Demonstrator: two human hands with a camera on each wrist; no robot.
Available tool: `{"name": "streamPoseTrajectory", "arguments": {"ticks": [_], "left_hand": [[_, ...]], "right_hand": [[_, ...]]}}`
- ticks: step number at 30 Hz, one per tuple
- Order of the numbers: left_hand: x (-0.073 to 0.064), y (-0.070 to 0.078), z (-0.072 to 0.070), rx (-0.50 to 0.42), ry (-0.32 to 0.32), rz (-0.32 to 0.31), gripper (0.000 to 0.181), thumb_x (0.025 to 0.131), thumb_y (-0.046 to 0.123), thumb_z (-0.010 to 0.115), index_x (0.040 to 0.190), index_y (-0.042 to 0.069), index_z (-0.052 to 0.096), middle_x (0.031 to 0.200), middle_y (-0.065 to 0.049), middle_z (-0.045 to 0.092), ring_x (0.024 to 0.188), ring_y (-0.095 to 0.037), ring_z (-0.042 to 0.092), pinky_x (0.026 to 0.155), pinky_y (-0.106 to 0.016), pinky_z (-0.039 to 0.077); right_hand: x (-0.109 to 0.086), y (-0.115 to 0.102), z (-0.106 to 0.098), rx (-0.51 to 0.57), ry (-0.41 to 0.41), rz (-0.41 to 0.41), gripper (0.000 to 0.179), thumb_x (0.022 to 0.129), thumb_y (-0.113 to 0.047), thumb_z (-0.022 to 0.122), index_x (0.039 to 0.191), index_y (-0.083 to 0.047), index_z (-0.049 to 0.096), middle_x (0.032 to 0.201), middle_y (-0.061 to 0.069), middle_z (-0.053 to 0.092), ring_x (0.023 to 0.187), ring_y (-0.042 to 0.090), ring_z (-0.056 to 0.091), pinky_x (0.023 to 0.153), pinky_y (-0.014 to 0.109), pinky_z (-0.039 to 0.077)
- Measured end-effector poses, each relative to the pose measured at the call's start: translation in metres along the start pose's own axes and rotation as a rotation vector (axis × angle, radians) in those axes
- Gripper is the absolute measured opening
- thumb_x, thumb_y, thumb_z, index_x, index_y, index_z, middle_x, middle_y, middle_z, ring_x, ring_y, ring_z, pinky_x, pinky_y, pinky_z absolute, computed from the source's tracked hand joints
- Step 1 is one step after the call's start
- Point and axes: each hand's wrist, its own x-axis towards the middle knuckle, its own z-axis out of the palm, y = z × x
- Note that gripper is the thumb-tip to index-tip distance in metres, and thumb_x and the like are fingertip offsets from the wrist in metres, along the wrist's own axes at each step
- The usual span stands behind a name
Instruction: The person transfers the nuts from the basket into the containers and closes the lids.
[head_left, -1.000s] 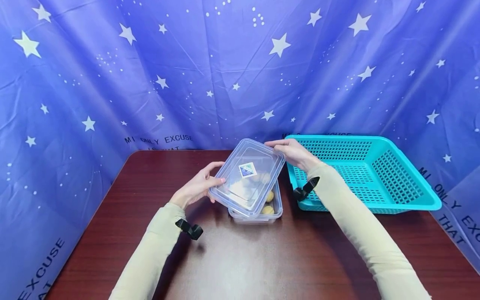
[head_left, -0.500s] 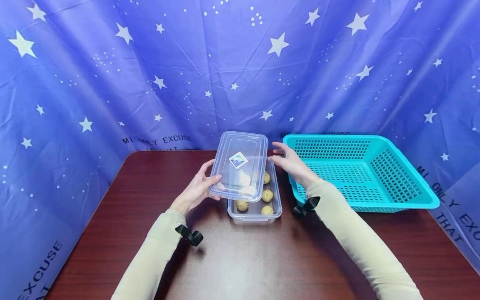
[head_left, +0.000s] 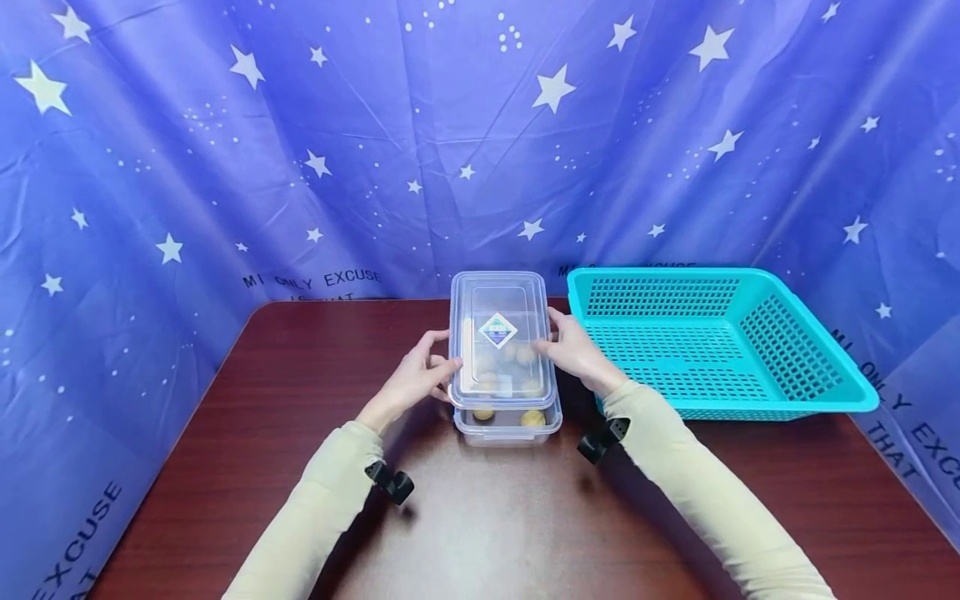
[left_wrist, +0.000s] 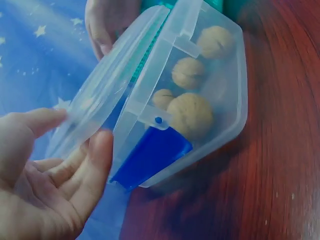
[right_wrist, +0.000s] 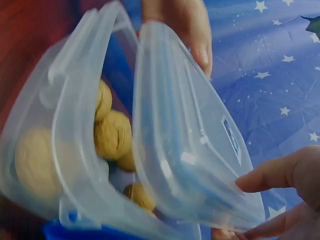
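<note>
A clear plastic lid (head_left: 506, 298) with a diamond sticker is held between my two hands, just above a clear food container (head_left: 507, 433). My left hand (head_left: 411, 377) pinches the lid's left edge between thumb and fingers. At the right edge, my right hand (head_left: 581, 352) has its thumb on top and fingers beneath. Several walnuts (left_wrist: 190, 116) lie inside the container, two showing past the lid's near edge in the head view. Both wrist views show a gap between lid and rim. A blue latch (left_wrist: 152, 156) hangs open on the container's side.
A turquoise perforated basket (head_left: 813, 402) stands right of the container, close to my right forearm. The dark red wooden table (head_left: 480, 533) ends at a blue star-patterned curtain (head_left: 420, 125) behind.
The lid has turned from slanted to nearly in line with the container and shifted over it. My right hand let go of its far corner, then took hold of its right edge.
</note>
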Motion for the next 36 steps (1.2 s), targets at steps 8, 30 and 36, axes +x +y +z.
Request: {"name": "streamPoseTrajectory", "arguments": {"ticks": [8,30,36], "left_hand": [[0.0,0.0,0.003,0.308,0.062,0.048,0.036,0.09,0.011,0.069,0.116,-0.006,0.051,0.079,-0.009,0.064,0.061,-0.018,0.065,0.059,-0.038,0.057],[0.003,-0.002,0.006,0.469,0.102,-0.003,0.033,0.086,0.021,0.074,0.103,-0.004,0.062,0.073,-0.003,0.063,0.057,-0.016,0.063,0.061,-0.031,0.054],[0.004,-0.004,0.004,0.393,0.095,-0.051,0.042,0.087,0.017,0.072,0.117,-0.007,0.056,0.077,-0.008,0.062,0.061,-0.023,0.065,0.062,-0.04,0.057]], "right_hand": [[-0.003,0.006,-0.004,-0.159,-0.008,-0.038,0.05,0.089,-0.004,0.058,0.135,0.013,0.046,0.106,0.025,0.065,0.094,0.033,0.065,0.076,0.039,0.055],[-0.01,0.015,0.006,-0.428,0.004,0.029,0.038,0.088,-0.017,0.058,0.116,0.009,0.06,0.097,0.02,0.061,0.096,0.031,0.052,0.083,0.044,0.046],[-0.01,0.017,0.012,-0.425,0.025,0.05,0.049,0.09,-0.02,0.056,0.13,0.009,0.053,0.105,0.023,0.057,0.102,0.034,0.048,0.09,0.047,0.042]]}}
